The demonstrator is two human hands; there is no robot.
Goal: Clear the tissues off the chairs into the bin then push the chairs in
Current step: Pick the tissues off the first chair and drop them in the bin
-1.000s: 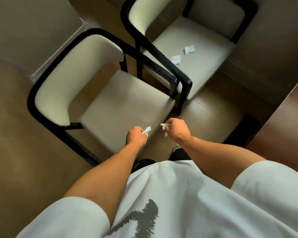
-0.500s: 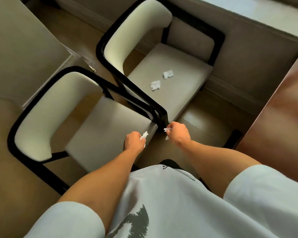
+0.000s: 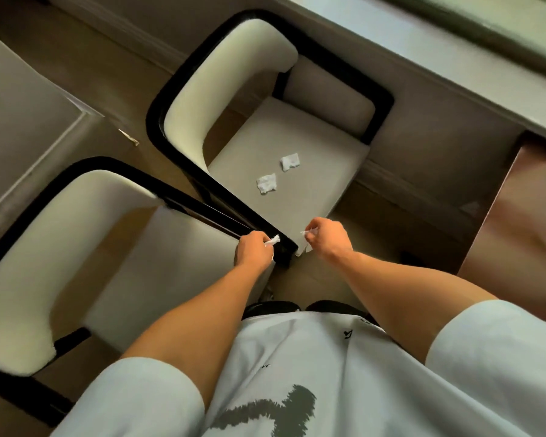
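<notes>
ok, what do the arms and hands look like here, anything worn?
Both arms are bare from the hands to above the elbows. The left hand and right hand show no gloves, watch or rings. Loose, pale short sleeves end above the elbows; they belong to a light T-shirt with a dark brush-stroke print at the front and small dark marks near the right side.

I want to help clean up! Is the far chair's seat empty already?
No, two crumpled tissues lie on the far chair's seat.

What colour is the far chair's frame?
Black, around cream upholstery; the far chair's frame shows in the head view.
</notes>
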